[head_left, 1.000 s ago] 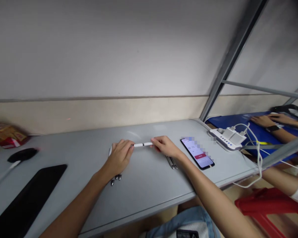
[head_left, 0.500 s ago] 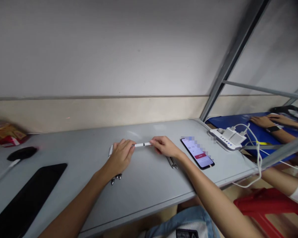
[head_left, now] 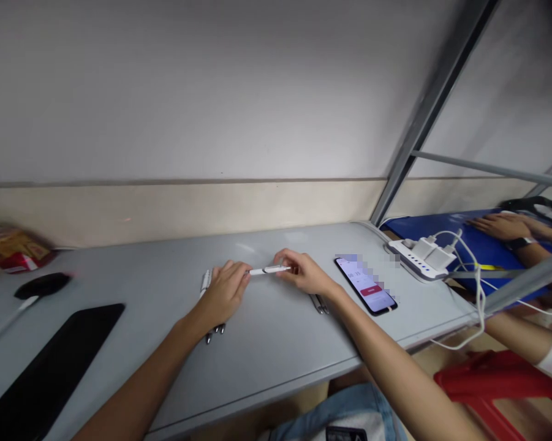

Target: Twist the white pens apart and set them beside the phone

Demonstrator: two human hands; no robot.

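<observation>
A white pen (head_left: 269, 270) lies level between my two hands, just above the grey table. Its left end is pinched in the fingers of my left hand (head_left: 227, 285). At its right end are the curled thumb and fingers of my right hand (head_left: 301, 271). Under and beside my left hand lie several pens (head_left: 205, 280), their silver tips (head_left: 209, 337) showing below the wrist. More pens with metal tips (head_left: 320, 304) lie beneath my right wrist.
A lit phone (head_left: 366, 285) and a white power strip (head_left: 420, 260) with cables are at the right. A black mouse (head_left: 43, 285), a black pad (head_left: 55, 367) and a packaged item (head_left: 16, 248) lie left. Another person's hands (head_left: 500, 225) rest on a blue table (head_left: 450, 231).
My right fingers have opened slightly around the pen's right end, and a clip now shows on the pen. My left hand has hardly moved.
</observation>
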